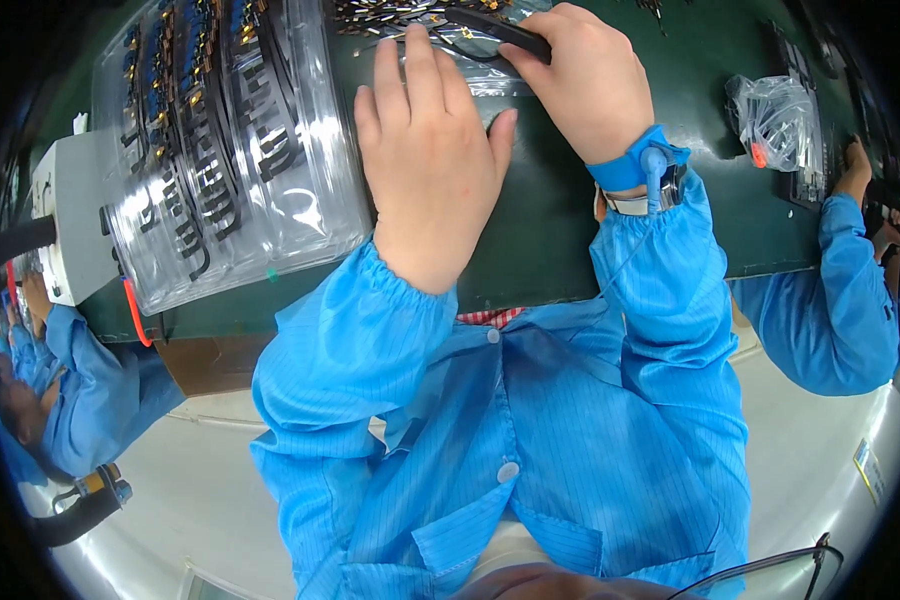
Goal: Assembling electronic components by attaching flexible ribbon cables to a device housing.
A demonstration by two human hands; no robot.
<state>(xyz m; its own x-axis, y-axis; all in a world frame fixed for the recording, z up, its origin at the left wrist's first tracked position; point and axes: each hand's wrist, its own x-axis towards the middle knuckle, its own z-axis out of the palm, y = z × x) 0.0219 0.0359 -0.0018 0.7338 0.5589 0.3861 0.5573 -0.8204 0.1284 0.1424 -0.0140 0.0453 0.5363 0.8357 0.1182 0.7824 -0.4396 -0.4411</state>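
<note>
our right hand closed round a black tool and our left hand spread, nothing seen in it, at the near edge of the piled parts, we would do best moving 1 at a time, lightly.

Bright, fairly even indoor light leaves only soft shadows. White glare streaks the clear plastic tray and glints off the crumpled plastic bag; the pale floor shines. Toward the fisheye rim, edges bend, detail softens and corners fall black.
</note>
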